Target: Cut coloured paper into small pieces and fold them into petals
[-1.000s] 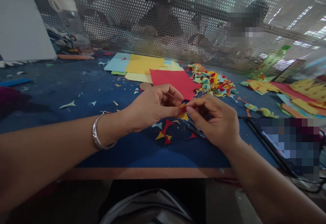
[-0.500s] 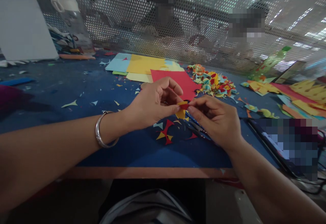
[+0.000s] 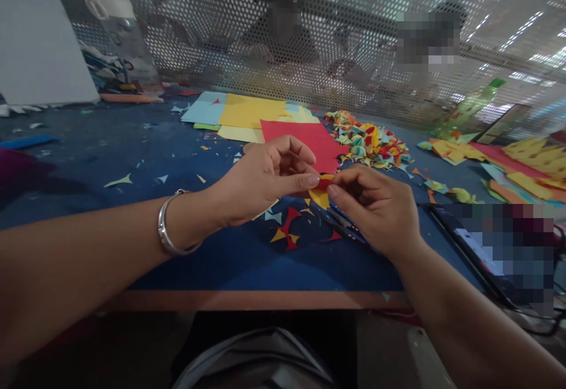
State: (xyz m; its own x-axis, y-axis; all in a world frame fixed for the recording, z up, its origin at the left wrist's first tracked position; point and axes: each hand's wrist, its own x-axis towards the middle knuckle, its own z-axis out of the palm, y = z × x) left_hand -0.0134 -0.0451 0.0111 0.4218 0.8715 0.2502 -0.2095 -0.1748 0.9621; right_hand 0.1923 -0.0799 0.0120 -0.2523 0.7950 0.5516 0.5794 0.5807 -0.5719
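At the far left of a blue-topped table (image 3: 198, 271), a clear water bottle (image 3: 132, 53) with a white lid stands near the perforated screen (image 3: 198, 35). Next come light blue and yellow paper sheets (image 3: 252, 111). The left hand (image 3: 260, 183), wearing a silver bangle (image 3: 163, 227), pinches a small red-and-yellow paper piece (image 3: 319, 198) between thumb and fingers. Behind it lies a red sheet (image 3: 296, 138) with a scalloped edge; in front, red and yellow offcuts (image 3: 289, 227). The piece is held just above the table, between both hands. The right hand (image 3: 382, 206) closes its grip on the piece's other side, above partly hidden scissors (image 3: 347, 227). Farther right are a heap of folded paper pieces (image 3: 375, 141) and a dark-framed device (image 3: 477, 253). Uneven pulling could tear the thin paper; a loosened pinch could drop it among like-coloured offcuts; lowering the right hand could nudge the scissors.
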